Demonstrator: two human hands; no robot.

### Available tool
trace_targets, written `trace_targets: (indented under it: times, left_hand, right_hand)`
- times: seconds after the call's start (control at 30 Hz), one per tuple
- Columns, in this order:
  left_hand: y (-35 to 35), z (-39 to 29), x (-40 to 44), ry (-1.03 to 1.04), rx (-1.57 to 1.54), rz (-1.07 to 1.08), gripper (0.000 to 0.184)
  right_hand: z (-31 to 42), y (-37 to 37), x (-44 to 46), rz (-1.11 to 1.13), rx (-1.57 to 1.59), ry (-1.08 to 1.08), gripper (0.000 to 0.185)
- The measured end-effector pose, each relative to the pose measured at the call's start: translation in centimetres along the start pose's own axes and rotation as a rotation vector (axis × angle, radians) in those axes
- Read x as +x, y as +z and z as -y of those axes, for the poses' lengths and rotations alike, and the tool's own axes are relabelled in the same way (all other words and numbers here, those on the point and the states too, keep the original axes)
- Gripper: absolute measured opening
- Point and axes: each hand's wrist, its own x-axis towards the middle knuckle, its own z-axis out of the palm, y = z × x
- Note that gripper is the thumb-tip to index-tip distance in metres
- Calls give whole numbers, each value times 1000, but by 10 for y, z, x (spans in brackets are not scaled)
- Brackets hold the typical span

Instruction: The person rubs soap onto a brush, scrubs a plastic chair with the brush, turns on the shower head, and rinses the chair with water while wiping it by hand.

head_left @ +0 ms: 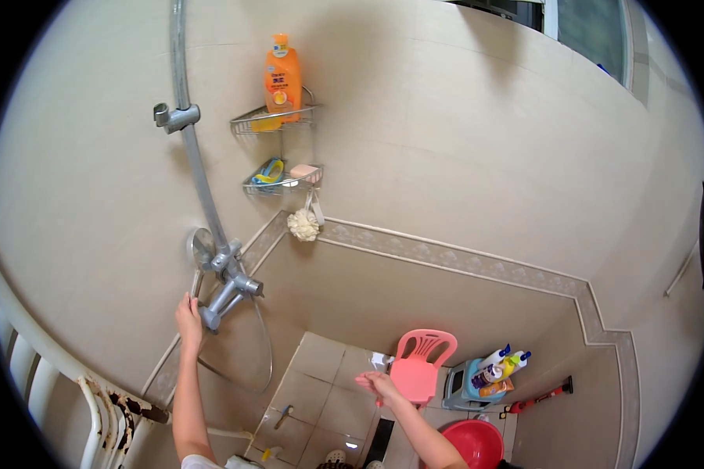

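Note:
My left hand [188, 319] is closed around the handle of a handheld shower head [201, 248], beside the chrome mixer tap [231, 283] on the wall. The shower head's round face is upright, and its hose [271, 356] loops down below the tap. My right hand [378, 386] is held out over the tiled floor, its fingers stretched loosely with nothing visible in them. Just beyond that hand, as seen from above, stands a small pink plastic chair [416, 375].
Corner wire racks [278, 116] hold an orange bottle [282, 78] and soap, with a bath puff [303, 224] hanging below. Bottles stand on a blue-grey stool [463, 391] near a red basin [477, 444]. A brush [285, 416] lies on the floor. A rusty white radiator [94, 406] is at left.

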Motion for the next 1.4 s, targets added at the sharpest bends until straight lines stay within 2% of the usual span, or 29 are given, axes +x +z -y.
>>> trace_targets:
  times: [0.2,0.3,0.5,0.57,0.63,0.77,0.83,0.9,1.0,1.2,1.27,1.4]
  left_hand:
    - [13,1,17,67,128,45,32]
    - [32,14,26,93,51,34,28]
    - [59,32,49,-52,82,355,27]
    - [80,50,49,46,234,318,30]
    - [101,82,55,90,158,376,32]
    - [96,64,57,93,181,470,32]
    - [103,67,54,113,200,509,31]
    - [113,90,59,217,161,402,33]
    - [111,93,61,293,226,401,35]
    - [115,94,51,360,236,291,31]
    - [100,66,39,451,171,62,25]
    - [78,-37,-3,393,21,0,19]
  right_hand:
    - [-7,-6,-4,-59,21,-10,26]
    - [-16,-12,7,-53,40,-21,28]
    - [-20,-16,0,-67,61,-25,28]
    - [-10,-14,-11,-112,23,-4,27]
    - [-18,-20,-10,-117,110,-83,26]
    - [-35,-34,-6,-216,194,-112,26]
    - [-39,-42,-8,-182,146,-191,28]
    - [-41,-46,-11,-231,189,-180,27]
    - [-48,-54,-11,-296,241,-183,26]
    - [-54,-75,-27,-319,282,-159,25]
    - [-53,-83,-36,-325,285,-165,26]
    - [-49,-94,-49,-430,298,-112,26]
